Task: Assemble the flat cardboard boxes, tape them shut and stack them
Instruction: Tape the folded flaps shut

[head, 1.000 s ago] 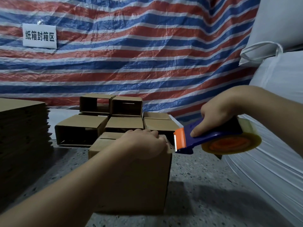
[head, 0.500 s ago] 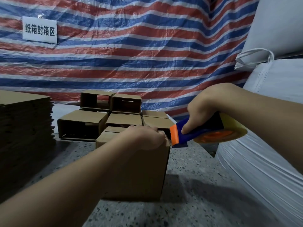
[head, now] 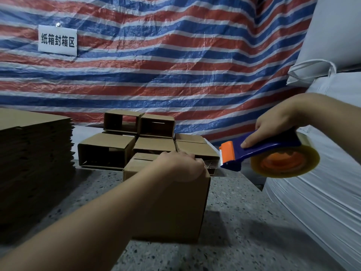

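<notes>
Box point(head: 172, 208) on floor point(head: 234, 222), flaps held down under curled left hand point(head: 181, 167) | dispenser point(head: 263, 153) gripped by right hand point(head: 273, 124), just beside box's right edge | box judged light, stiff-walled, crushable: to be held at top edges.

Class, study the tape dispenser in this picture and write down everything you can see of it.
The tape dispenser has a dark blue plastic body, an orange front piece with a toothed cutting edge, and a roll of clear yellowish tape on an orange hub. The right hand grips its handle from above, holding it in the air with the cutter pointing left, just right of the cardboard box that the left hand holds at its top. A clear strip of tape appears to run from cutter to box.
</notes>
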`<state>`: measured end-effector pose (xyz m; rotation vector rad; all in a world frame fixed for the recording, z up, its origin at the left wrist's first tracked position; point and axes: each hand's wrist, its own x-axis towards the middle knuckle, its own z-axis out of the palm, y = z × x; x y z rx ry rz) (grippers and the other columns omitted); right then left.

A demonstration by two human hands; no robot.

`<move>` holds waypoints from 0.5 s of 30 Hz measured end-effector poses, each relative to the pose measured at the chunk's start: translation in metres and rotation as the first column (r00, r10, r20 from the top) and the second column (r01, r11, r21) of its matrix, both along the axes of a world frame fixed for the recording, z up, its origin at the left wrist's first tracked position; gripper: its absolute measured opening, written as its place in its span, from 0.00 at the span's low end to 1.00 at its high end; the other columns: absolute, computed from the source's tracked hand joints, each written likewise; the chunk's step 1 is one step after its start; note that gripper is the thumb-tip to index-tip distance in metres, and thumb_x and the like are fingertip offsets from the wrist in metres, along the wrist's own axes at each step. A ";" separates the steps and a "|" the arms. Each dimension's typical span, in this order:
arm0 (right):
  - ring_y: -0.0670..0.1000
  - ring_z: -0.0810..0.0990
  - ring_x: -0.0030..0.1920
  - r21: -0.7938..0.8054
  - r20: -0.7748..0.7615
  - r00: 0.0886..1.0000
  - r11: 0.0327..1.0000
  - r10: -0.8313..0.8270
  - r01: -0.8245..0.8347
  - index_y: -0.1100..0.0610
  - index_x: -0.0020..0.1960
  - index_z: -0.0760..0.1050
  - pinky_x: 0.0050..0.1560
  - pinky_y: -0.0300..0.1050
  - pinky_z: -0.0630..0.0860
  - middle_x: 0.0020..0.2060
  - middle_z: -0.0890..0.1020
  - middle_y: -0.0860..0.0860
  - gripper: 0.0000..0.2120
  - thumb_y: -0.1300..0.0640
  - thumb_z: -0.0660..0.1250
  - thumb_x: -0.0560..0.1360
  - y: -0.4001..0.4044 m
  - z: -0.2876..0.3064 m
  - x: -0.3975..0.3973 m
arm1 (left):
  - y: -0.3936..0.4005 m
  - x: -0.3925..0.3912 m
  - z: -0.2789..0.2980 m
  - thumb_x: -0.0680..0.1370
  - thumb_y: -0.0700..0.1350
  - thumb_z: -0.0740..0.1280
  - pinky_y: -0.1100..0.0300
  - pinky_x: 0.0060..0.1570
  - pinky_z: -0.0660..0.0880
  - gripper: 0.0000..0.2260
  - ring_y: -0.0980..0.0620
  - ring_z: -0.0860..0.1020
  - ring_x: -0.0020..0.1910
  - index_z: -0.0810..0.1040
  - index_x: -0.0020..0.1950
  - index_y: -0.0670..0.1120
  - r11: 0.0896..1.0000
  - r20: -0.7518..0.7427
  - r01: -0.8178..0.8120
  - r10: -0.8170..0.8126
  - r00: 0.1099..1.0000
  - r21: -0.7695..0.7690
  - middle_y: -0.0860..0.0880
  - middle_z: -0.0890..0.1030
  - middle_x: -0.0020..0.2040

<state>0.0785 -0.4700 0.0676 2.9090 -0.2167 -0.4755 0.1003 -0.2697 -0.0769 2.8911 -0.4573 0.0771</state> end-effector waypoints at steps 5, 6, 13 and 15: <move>0.50 0.87 0.40 -0.051 -0.004 1.000 0.999 0.004 -0.005 0.53 0.53 0.80 0.38 0.41 0.80 0.42 0.88 0.51 0.38 0.25 0.70 0.56 0.002 -0.007 0.010 | 0.000 0.001 -0.001 0.83 0.59 0.46 0.43 0.71 0.60 0.25 0.44 0.63 0.74 0.66 0.74 0.49 1.000 -0.009 0.004 -0.004 1.000 0.000 0.45 0.66 0.76; 0.50 0.87 0.41 -0.132 0.000 1.000 0.991 0.018 -0.018 0.51 0.53 0.80 0.39 0.42 0.80 0.43 0.87 0.51 0.35 0.24 0.72 0.59 0.006 -0.017 0.016 | 0.000 0.001 0.000 0.83 0.59 0.46 0.43 0.71 0.60 0.25 0.44 0.63 0.74 0.66 0.74 0.49 1.000 -0.006 0.004 -0.004 1.000 -0.001 0.45 0.66 0.76; 0.47 0.80 0.40 -0.267 0.100 0.987 0.959 0.126 -0.096 0.50 0.43 0.74 0.45 0.45 0.79 0.38 0.80 0.46 0.27 0.25 0.66 0.67 -0.017 -0.133 0.030 | 0.001 0.000 -0.002 0.82 0.59 0.47 0.43 0.70 0.61 0.25 0.43 0.64 0.73 0.66 0.74 0.49 1.000 0.014 0.004 -0.004 1.000 0.008 0.44 0.66 0.76; 0.47 0.79 0.38 -0.208 0.255 0.954 0.972 0.159 -0.107 0.50 0.40 0.73 0.40 0.43 0.78 0.37 0.79 0.46 0.29 0.23 0.63 0.68 -0.027 -0.150 0.030 | 0.000 -0.001 -0.001 0.82 0.58 0.47 0.43 0.71 0.61 0.25 0.43 0.64 0.74 0.66 0.75 0.49 1.000 0.009 -0.001 0.001 1.000 0.004 0.44 0.66 0.76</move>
